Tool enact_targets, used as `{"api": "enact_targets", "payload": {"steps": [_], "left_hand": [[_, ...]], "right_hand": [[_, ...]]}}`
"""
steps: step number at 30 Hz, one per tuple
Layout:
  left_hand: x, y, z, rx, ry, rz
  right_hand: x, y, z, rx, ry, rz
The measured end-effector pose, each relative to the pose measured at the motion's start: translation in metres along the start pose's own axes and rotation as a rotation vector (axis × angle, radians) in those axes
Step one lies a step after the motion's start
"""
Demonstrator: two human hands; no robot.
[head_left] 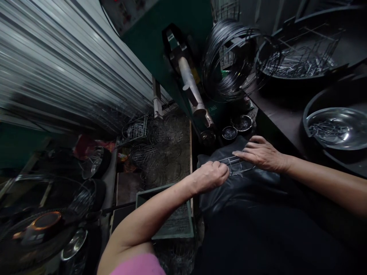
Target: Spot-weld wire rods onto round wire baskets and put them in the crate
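A small wire rack (235, 163) of thin, shiny parallel bars lies over the dark apron (243, 191) on my lap. My left hand (213, 175) is closed around its left end, the fingers curled over the wires. At the opposite end, my right hand (262, 154) holds the rack from above, with one finger reaching left along the bars. Part of the right end is hidden under that hand. Just beyond the rack stand two small round bowls, a nearer one (229, 133) and a farther one (242, 123), with little metal pieces inside.
A green machine (143, 42) with a thick metal arm (190, 84) stands ahead. Beside it hangs a coil of wire (220, 61). To the right are a large pan (304, 76) of wire pieces and a steel bowl (341, 128). A green crate (172, 233) sits lower left.
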State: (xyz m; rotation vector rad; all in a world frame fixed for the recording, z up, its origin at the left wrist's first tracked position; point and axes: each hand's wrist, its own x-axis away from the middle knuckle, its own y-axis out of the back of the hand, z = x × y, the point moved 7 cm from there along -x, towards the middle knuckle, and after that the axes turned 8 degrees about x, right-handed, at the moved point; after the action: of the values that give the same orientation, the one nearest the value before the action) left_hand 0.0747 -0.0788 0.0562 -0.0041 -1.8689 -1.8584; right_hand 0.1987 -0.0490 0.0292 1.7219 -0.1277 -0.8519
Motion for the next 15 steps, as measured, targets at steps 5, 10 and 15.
{"api": "enact_targets", "payload": {"steps": [5,10,15], "left_hand": [[0.005,-0.001,0.006,0.014,0.071,-0.011],[0.002,0.001,0.007,0.046,0.043,-0.02],[-0.001,0.007,0.012,0.149,0.092,-0.052]], "right_hand": [[-0.001,-0.002,0.001,-0.011,0.004,-0.01],[0.002,-0.006,0.0,0.001,-0.012,0.009],[0.005,-0.006,0.001,-0.04,-0.021,0.067]]}}
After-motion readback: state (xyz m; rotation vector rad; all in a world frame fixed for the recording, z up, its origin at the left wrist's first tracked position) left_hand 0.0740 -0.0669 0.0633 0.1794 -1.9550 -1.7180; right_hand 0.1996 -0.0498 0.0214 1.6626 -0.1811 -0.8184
